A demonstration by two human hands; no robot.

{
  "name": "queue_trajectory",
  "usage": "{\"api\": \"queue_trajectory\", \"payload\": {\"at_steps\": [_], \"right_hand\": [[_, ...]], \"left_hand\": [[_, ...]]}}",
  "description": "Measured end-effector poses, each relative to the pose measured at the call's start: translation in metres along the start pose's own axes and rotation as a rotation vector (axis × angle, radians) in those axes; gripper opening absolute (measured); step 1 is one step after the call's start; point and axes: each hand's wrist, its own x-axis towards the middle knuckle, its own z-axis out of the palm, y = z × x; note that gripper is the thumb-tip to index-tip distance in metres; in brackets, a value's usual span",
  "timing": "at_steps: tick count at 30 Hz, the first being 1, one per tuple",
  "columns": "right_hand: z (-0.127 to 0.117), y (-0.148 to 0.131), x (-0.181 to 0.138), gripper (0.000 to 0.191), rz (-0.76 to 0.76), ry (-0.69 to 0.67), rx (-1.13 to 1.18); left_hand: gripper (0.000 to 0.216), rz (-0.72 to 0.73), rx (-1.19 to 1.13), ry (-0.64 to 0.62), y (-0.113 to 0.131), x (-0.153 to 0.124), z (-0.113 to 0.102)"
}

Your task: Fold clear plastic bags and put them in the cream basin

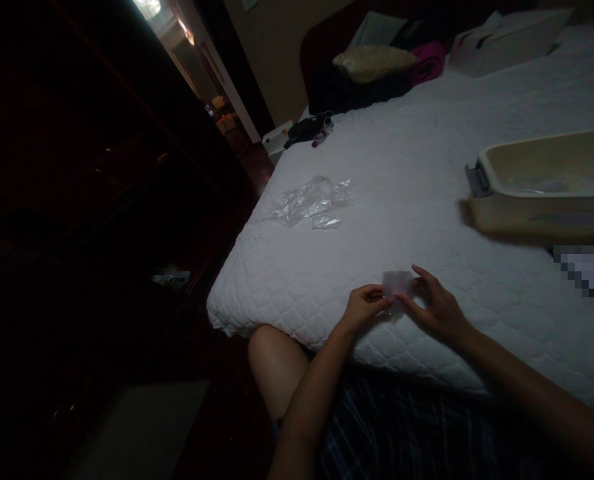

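Left hand (364, 308) and right hand (437, 310) pinch opposite sides of a small clear plastic piece (395, 283) at the near edge of the mattress (427, 180); probably light, limp and slippery, best held by its corners.

The plastic piece (397, 283) is small, thin and see-through, roughly square, and looks faintly grey against the white bed (427, 180). It is in the lower centre of the frame, pinched at its edges between the left hand (364, 307) and the right hand (437, 308). The light is too dim to show finer detail.
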Motion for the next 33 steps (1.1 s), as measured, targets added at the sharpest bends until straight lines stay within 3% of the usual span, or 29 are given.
{"api": "queue_trajectory", "payload": {"at_steps": [6,20,33], "right_hand": [[-0.003,-0.004,0.003,0.072,0.114,-0.012,0.128],[-0.018,-0.037,0.037,0.046,0.439,-0.241,0.451],[-0.023,-0.037,0.040,0.043,0.435,-0.252,0.497]], "left_hand": [[0.054,0.005,-0.006,0.049,0.000,0.000,0.003],[0.051,0.019,-0.028,0.012,-0.004,0.004,-0.002],[0.051,0.024,-0.048,-0.012,-0.004,0.003,-0.002]]}}
